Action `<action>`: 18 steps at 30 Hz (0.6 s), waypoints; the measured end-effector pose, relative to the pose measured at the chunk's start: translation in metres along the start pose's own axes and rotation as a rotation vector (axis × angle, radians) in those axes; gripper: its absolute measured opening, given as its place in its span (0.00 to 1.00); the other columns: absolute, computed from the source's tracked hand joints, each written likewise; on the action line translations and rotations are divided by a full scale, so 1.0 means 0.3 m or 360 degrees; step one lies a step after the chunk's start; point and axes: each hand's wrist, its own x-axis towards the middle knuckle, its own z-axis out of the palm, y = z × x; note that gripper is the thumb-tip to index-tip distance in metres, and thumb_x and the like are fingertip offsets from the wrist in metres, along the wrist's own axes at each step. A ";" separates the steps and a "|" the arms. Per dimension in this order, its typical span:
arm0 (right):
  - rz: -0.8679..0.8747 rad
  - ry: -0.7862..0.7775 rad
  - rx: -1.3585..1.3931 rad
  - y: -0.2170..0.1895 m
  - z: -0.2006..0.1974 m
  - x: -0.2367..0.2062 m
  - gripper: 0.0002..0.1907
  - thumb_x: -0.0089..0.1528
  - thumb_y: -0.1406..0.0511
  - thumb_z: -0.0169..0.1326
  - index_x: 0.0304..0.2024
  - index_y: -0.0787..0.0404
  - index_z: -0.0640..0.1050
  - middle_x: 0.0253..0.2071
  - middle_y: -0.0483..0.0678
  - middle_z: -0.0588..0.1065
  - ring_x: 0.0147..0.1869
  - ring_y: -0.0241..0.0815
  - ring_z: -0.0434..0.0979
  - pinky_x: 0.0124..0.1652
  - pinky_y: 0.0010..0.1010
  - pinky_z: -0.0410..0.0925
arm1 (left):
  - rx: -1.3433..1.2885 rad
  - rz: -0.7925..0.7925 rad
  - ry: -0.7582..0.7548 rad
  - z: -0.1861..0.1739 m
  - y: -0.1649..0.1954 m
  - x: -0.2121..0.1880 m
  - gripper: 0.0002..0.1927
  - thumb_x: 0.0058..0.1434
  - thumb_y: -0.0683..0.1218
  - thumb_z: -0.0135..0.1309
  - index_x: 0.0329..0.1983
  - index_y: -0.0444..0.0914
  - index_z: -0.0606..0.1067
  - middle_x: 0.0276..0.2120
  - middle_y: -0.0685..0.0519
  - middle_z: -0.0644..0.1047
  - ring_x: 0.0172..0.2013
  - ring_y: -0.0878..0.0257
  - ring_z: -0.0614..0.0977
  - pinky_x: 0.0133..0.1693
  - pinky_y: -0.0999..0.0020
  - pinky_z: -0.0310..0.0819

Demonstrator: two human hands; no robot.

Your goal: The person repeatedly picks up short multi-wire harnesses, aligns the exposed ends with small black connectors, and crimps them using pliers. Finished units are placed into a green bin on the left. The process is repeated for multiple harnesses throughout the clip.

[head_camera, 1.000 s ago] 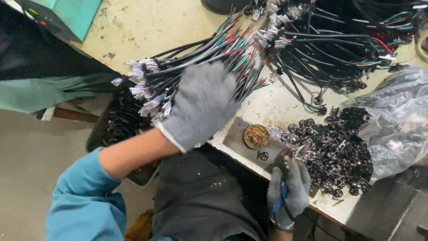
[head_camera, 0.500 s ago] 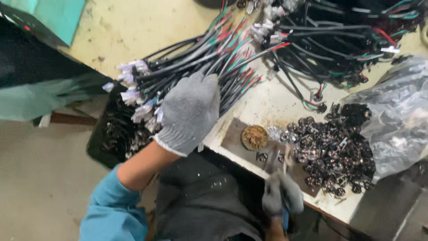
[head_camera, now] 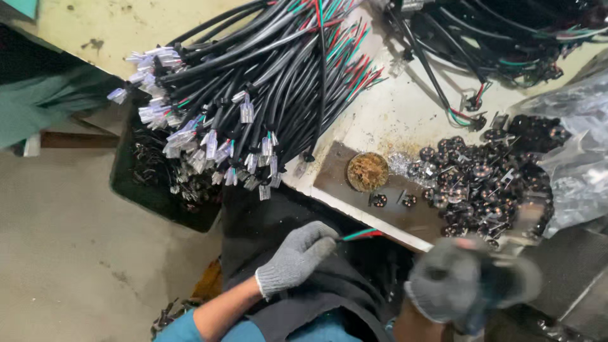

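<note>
Workbench (head_camera: 405,114) carries the black cable bundle (head_camera: 253,101), now free: left hand (head_camera: 297,256) has come off it, down over the lap, pinching one red-green wire end (head_camera: 361,234). Right hand (head_camera: 465,285) blurred, grip unclear. Round brass-wool tin (head_camera: 367,171) near.

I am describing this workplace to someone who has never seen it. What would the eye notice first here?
First, the big bundle of black cables with clear connectors and red and green wires, lying across the table's upper left. Next, the heap of small black parts at the right, beside a clear plastic bag. Below, the gloved left hand pinches red and green wire ends, and the right hand is blurred.
</note>
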 end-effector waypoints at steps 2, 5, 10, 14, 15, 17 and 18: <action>0.0123 0.0272 0.0188 0.018 -0.020 -0.020 0.17 0.60 0.71 0.64 0.52 0.63 0.77 0.43 0.54 0.82 0.39 0.38 0.82 0.37 0.26 0.73 | -0.0224 -0.0150 0.0175 -0.005 0.003 -0.012 0.09 0.69 0.43 0.51 0.47 0.34 0.76 0.35 0.47 0.76 0.32 0.65 0.73 0.38 0.66 0.69; 0.0081 -0.0347 -0.0519 0.006 -0.035 -0.035 0.30 0.52 0.76 0.60 0.55 0.70 0.66 0.42 0.61 0.78 0.46 0.46 0.78 0.45 0.36 0.70 | 0.0490 0.0434 -0.0008 -0.006 0.064 -0.002 0.07 0.67 0.43 0.54 0.45 0.34 0.77 0.35 0.48 0.79 0.36 0.59 0.82 0.41 0.66 0.76; 0.0231 0.0031 -0.0257 0.006 -0.041 -0.026 0.22 0.62 0.76 0.62 0.57 0.67 0.71 0.39 0.59 0.80 0.37 0.43 0.83 0.37 0.33 0.73 | 0.0426 0.0478 -0.0118 0.037 0.169 0.046 0.07 0.65 0.44 0.57 0.42 0.34 0.78 0.34 0.47 0.78 0.34 0.57 0.82 0.39 0.66 0.77; 0.0309 0.0037 -0.0145 0.035 -0.069 -0.018 0.26 0.60 0.76 0.62 0.59 0.67 0.69 0.43 0.59 0.79 0.42 0.43 0.82 0.41 0.34 0.74 | 0.0305 0.0400 0.0001 0.061 0.214 0.065 0.08 0.64 0.44 0.57 0.42 0.34 0.78 0.31 0.48 0.80 0.32 0.58 0.83 0.37 0.66 0.77; 0.0298 -0.0020 -0.0125 0.041 -0.071 -0.023 0.29 0.59 0.76 0.62 0.61 0.67 0.68 0.46 0.59 0.79 0.46 0.44 0.82 0.45 0.35 0.75 | 0.0309 0.0418 -0.0002 0.062 0.219 0.068 0.08 0.65 0.44 0.57 0.41 0.34 0.78 0.31 0.48 0.80 0.32 0.57 0.82 0.37 0.66 0.77; 0.0299 -0.0153 -0.0094 0.051 -0.068 -0.033 0.33 0.58 0.76 0.62 0.64 0.66 0.65 0.51 0.58 0.79 0.53 0.44 0.82 0.51 0.36 0.77 | 0.0302 0.0434 0.0006 0.064 0.221 0.070 0.07 0.65 0.44 0.57 0.39 0.34 0.78 0.31 0.46 0.79 0.31 0.56 0.81 0.37 0.65 0.76; 0.0418 -0.0119 -0.0107 0.052 -0.068 -0.036 0.33 0.57 0.76 0.62 0.64 0.66 0.66 0.50 0.58 0.79 0.52 0.44 0.83 0.50 0.36 0.77 | 0.0339 0.0461 -0.0012 0.064 0.219 0.071 0.07 0.65 0.44 0.57 0.40 0.34 0.78 0.32 0.46 0.79 0.32 0.56 0.82 0.37 0.65 0.77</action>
